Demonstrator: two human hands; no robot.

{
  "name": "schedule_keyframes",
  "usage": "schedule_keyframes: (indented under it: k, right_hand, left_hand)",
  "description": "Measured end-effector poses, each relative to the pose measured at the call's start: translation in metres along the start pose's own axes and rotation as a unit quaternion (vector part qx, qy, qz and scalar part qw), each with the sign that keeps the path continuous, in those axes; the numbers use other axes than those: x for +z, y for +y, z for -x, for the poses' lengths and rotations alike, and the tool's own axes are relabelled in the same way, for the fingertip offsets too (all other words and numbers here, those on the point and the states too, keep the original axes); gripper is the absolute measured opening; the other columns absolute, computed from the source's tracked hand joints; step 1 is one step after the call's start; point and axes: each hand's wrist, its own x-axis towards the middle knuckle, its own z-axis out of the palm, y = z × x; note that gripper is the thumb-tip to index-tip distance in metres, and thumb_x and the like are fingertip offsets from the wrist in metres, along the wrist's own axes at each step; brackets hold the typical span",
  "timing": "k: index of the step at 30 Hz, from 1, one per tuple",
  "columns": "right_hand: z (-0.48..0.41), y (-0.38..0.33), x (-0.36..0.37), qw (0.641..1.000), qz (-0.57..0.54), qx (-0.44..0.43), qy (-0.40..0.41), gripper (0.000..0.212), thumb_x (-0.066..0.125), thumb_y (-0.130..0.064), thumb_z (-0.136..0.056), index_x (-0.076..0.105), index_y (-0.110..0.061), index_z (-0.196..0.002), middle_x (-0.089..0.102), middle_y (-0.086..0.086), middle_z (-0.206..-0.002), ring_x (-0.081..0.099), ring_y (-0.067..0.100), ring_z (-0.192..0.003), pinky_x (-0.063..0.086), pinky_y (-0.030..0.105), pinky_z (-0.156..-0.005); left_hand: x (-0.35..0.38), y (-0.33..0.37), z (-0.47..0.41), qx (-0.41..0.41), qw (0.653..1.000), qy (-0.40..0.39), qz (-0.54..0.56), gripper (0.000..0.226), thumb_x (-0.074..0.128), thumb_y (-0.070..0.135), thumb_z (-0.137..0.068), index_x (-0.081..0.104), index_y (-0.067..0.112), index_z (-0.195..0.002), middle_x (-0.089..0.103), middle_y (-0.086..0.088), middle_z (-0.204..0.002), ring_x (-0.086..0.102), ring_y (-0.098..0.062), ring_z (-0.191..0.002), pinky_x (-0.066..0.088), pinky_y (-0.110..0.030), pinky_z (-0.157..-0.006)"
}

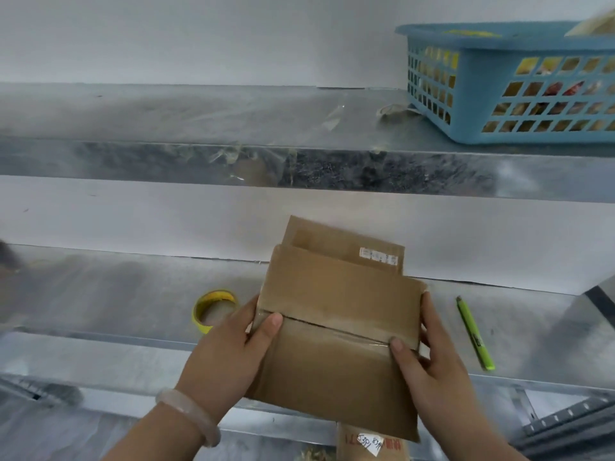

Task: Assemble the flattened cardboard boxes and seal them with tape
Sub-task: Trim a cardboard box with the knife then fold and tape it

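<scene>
Box (336, 327), brown cardboard, held up over the near edge of the desk (100, 294), tilted toward the camera, two flaps meeting in a seam across the middle. Clear tape (332, 329) laid along that seam, glossy, running out to both side edges. Left hand (229, 354) clasping the left side, thumb flat on the end of the strip, fingers wrapped round behind. Right hand (432, 357) gripping the right side likewise, thumb pressed on the other end. Held so, most likely, to rub the tape ends down over the corners and hold the flaps shut meanwhile; sealing of this face apparently near done. More cardboard rising behind the far edge, with a white label (379, 260); flap or separate piece, hard to tell. Tape roll (214, 309), yellow, lying on the desk just left of the left hand, handy for another strip. Green cutter (474, 334) on the desk to the right, well apart from the box, presumably for trimming. Pale bangle (189, 414) on the left wrist. Desk of dull grey sheet metal, backed by a white wall (133, 214). Above, a metal shelf (166, 111) with tape scraps (239, 161) stuck to its front lip and a blue basket (499, 81) at the right end, contents yellowish and unclear. Below the box, another cardboard piece (349, 450) bearing a handwritten slip (369, 444).
</scene>
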Motion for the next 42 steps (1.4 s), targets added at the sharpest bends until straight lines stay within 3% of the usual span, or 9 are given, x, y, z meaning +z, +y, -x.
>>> schedule_keyframes:
  k: [3,7,11,16,21,24,27,34,42]
  right_hand:
    - [-0.014,0.006,0.015,0.995,0.092,-0.005,-0.04,0.069,0.057,-0.041,-0.092,0.01,-0.072,-0.132,0.038,-0.018,-0.142,0.045,-0.026,-0.104,0.038,0.027,-0.095]
    - [-0.042,0.021,0.026,0.975,0.197,0.019,-0.097,0.065,0.045,-0.044,-0.099,0.008,-0.047,-0.152,0.029,-0.007,-0.156,0.035,0.014,-0.137,0.029,0.034,-0.114]
    - [-0.058,0.038,0.04,0.959,0.247,0.039,-0.131,0.063,0.036,-0.044,-0.103,-0.001,-0.042,-0.154,0.011,-0.013,-0.163,0.023,0.016,-0.145,0.021,0.036,-0.118]
    - [-0.078,0.04,0.041,0.949,0.289,0.043,-0.119,0.056,0.03,-0.046,-0.103,0.006,-0.044,-0.153,0.005,-0.013,-0.163,0.023,0.017,-0.145,0.022,0.036,-0.116]
    - [-0.065,0.023,0.063,0.836,0.497,-0.183,-0.146,0.056,0.029,-0.046,-0.099,0.031,-0.027,-0.152,0.023,-0.004,-0.161,0.024,0.018,-0.148,0.013,0.045,-0.119]
    - [-0.062,0.024,0.072,0.801,0.535,-0.178,-0.201,0.067,0.022,-0.058,-0.095,0.038,-0.023,-0.149,0.033,-0.006,-0.156,0.028,0.017,-0.145,0.013,0.052,-0.113]
    - [-0.07,0.032,0.075,0.783,0.56,-0.177,-0.206,0.077,-0.003,-0.066,-0.088,-0.001,-0.028,-0.154,-0.01,-0.013,-0.159,-0.013,0.01,-0.148,-0.011,0.048,-0.118]
    - [-0.073,0.037,0.071,0.861,0.488,-0.095,-0.106,0.079,-0.006,-0.064,-0.083,-0.024,-0.02,-0.147,-0.028,-0.006,-0.157,-0.027,0.006,-0.143,-0.02,0.026,-0.115]
    - [-0.087,0.035,0.071,0.855,0.498,-0.102,-0.102,0.076,0.017,-0.062,-0.094,0.0,-0.022,-0.157,-0.008,-0.005,-0.164,-0.009,0.01,-0.15,-0.01,0.026,-0.115]
  left_hand:
    - [0.017,-0.022,-0.012,-0.047,0.998,-0.027,0.01,0.05,0.029,0.07,-0.085,0.036,0.052,-0.131,0.064,0.016,-0.109,0.059,-0.009,-0.09,0.047,-0.032,-0.078]
    - [0.039,-0.046,-0.027,-0.105,0.992,-0.063,0.006,0.07,0.033,0.064,-0.091,0.0,0.043,-0.15,0.043,0.002,-0.146,0.051,-0.023,-0.123,0.042,-0.037,-0.097]
    - [0.056,-0.057,-0.035,-0.077,0.992,-0.096,-0.01,0.07,0.031,0.058,-0.095,-0.022,0.051,-0.141,0.027,0.004,-0.154,0.049,-0.024,-0.124,0.042,-0.039,-0.1]
    - [0.068,-0.054,-0.049,0.036,0.979,-0.041,-0.196,0.052,0.024,0.052,-0.098,0.0,0.057,-0.144,-0.006,0.001,-0.161,0.027,-0.026,-0.141,0.04,-0.04,-0.106]
    - [0.073,-0.039,-0.054,0.237,0.914,-0.028,-0.329,0.052,0.033,0.04,-0.093,0.052,0.022,-0.137,0.043,-0.002,-0.148,0.041,-0.023,-0.136,0.035,-0.047,-0.11]
    - [0.073,-0.042,-0.06,0.219,0.896,-0.092,-0.375,0.068,0.02,0.056,-0.094,0.037,0.015,-0.146,0.028,-0.005,-0.155,0.027,-0.022,-0.143,0.027,-0.051,-0.114]
    - [0.075,-0.043,-0.068,0.21,0.876,-0.141,-0.411,0.08,-0.007,0.062,-0.086,-0.003,0.018,-0.153,-0.015,-0.001,-0.159,-0.013,-0.018,-0.146,-0.009,-0.045,-0.118]
    - [0.074,-0.046,-0.065,0.204,0.955,-0.028,-0.215,0.058,0.032,0.05,-0.097,0.038,0.019,-0.146,0.023,0.007,-0.155,0.024,-0.014,-0.144,0.014,-0.035,-0.12]
    - [0.073,-0.052,-0.079,0.132,0.952,-0.021,-0.276,0.068,0.023,0.056,-0.096,0.014,0.019,-0.153,0.002,0.004,-0.161,-0.001,-0.012,-0.147,0.001,-0.028,-0.12]
